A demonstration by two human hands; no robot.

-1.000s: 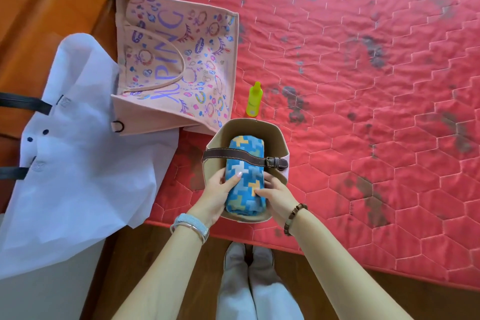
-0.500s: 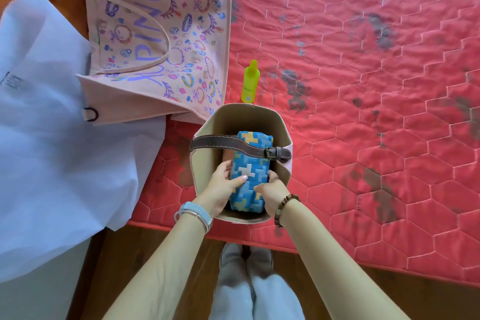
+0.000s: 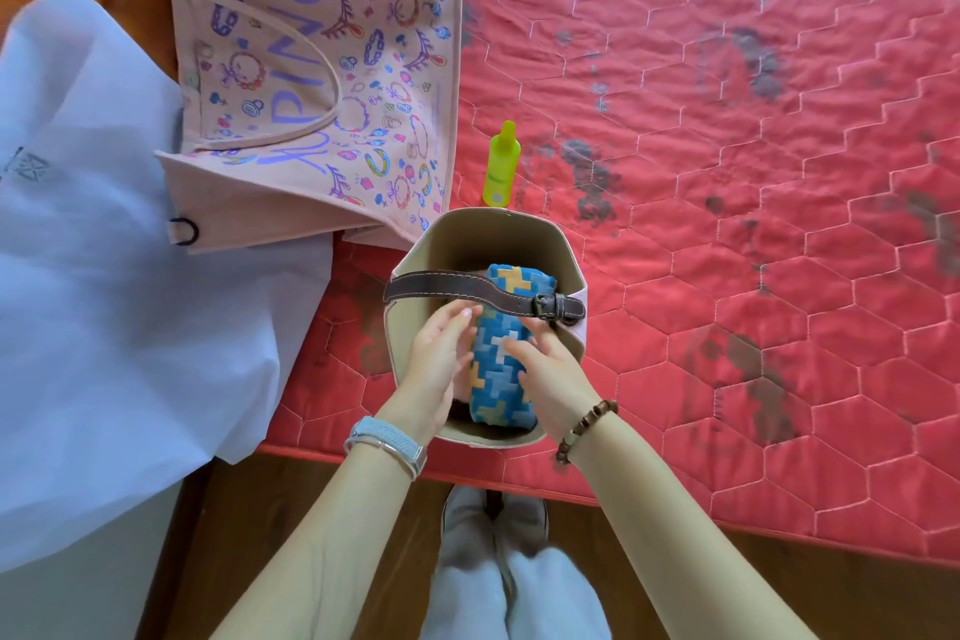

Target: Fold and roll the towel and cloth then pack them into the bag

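We note a rolled blue towel with a yellow and white block pattern [image 3: 501,369] lying inside a beige, open-topped bucket bag [image 3: 563,250], just below the middle of the frame. The roll runs from the bag's near rim toward its far side. Its far end passes under a dark brown leather strap with a metal buckle [image 3: 441,287] that spans the bag's mouth.

Both hands are in the bag. The left hand [image 3: 434,369] lies along the left side of the roll with its fingers fairly straight, tips near the strap, pressing rather than clutching. The right hand [image 3: 553,366] rests on the top and right side of the roll with its fingers spread and extended, also not wrapped round it. A pale blue wristband and a thin silver bangle [image 3: 387,442] sit on the left wrist. A brown bead bracelet [image 3: 584,429] sits on the right wrist.

The bag stands at the near edge of a red quilted mattress with dark stains [image 3: 753,146]. Just beyond the bag a small yellow-green plastic bottle [image 3: 500,164] lies on the mattress. In the upper left of the frame a pink tote bag with purple lettering and doodles [image 3: 322,83] lies flat. A large white fabric bag [image 3: 104,301] spreads across the left. Pale trousers and shoes [image 3: 493,520] show at the bottom centre over a wooden floor [image 3: 675,582].
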